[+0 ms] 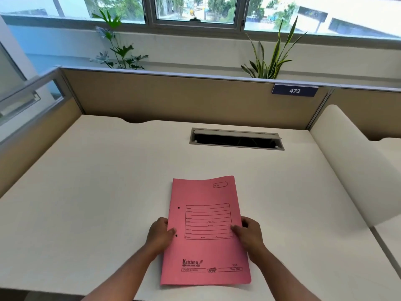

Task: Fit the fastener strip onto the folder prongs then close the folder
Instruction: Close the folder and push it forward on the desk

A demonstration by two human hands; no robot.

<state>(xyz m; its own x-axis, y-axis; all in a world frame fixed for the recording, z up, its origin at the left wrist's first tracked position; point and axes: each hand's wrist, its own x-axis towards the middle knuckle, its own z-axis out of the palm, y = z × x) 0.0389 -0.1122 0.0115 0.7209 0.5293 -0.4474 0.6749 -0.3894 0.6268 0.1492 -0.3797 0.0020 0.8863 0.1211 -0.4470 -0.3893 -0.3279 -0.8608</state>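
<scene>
Both hands hold the pink folder (206, 231) by its long sides: my left hand (160, 234) pinches the left edge, thumb on the cover just beside the lower of two punched holes, and my right hand (249, 233) pinches the right edge, thumb lying on the cover next to the printed form box. Each grip is narrow, closed on the card itself, about halfway along the folder's length.

Between my hands the folder is shut, front cover up, its printed brand line nearest me. It lies near the front edge of the surface, roughly centred between the left and right sides, turned a little so its far end leans left. Its far edge looks slightly lifted and curved; whether the near end rests flat I cannot tell. No fastener strip or prongs show from outside the closed cover.

Beyond it the white desk (86, 181) is bare up to the open cable hatch (236, 140) near the back edge. Behind that stands the beige partition (173, 98) with a blue number plate (294, 90) reading 473 towards its right end, and plants (271, 59) and windows (195, 9) above it.
</scene>
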